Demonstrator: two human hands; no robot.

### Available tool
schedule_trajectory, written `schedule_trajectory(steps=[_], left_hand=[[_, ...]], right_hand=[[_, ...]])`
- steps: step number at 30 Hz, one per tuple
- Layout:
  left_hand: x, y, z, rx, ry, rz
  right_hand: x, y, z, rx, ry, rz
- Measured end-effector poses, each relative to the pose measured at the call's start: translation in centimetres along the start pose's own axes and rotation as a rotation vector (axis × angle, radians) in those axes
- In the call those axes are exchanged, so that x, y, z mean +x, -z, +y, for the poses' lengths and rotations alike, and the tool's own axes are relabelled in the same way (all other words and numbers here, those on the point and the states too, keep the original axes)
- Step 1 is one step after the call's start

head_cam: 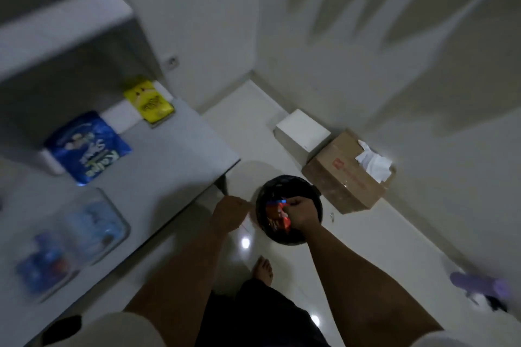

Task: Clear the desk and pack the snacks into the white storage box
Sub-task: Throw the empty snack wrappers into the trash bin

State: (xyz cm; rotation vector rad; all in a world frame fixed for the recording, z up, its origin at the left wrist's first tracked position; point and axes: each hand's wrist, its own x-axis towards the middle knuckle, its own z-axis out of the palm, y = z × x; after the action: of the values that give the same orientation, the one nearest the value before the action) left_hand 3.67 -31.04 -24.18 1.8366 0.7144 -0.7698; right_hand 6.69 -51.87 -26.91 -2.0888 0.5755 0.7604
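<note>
I stand beside the grey desk (174, 155), looking down. My right hand (303, 213) is over a round black bin (287, 186) on the floor, shut on orange-red and blue wrappers (277, 214). My left hand (229, 213) hangs closed just left of the bin, at the desk's corner; whether it holds anything is unclear. On the desk lie a blue snack bag (87, 146), a yellow pack (149, 101) and a clear storage box (73, 242) holding blurred blue packets.
A small white cube box (303, 131) and a brown cardboard box (346, 175) with white paper on top stand against the wall beyond the bin. A purple object (479, 286) lies on the floor at right. My bare foot (263, 269) is below the bin.
</note>
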Motion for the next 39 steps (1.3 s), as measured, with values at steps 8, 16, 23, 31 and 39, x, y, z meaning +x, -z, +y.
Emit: schedule_trajectory(steps=[8, 16, 23, 31, 39], left_hand=[[-5.0, 13.1, -6.7, -0.076, -0.08, 0.303], [-7.0, 21.5, -10.6, -0.098, -0.09, 0.492], [-5.7, 25.0, -11.4, 0.042, -0.02, 0.704], [0.5, 29.7, -12.0, 0.063, 0.14, 0.73], [6.1, 32.6, -12.7, -0.059, 0.409, 0.736]], right_hand=[[-4.5, -9.3, -7.1, -0.073, 0.228, -0.046], [-6.7, -14.1, -13.6, -0.167, 0.369, -0.068], [-4.3, -16.6, -18.4, -0.184, 0.36, -0.052], [0.6, -20.3, -26.7, -0.209, 0.394, -0.032], [6.2, -24.0, -34.8, -0.239, 0.34, -0.057]])
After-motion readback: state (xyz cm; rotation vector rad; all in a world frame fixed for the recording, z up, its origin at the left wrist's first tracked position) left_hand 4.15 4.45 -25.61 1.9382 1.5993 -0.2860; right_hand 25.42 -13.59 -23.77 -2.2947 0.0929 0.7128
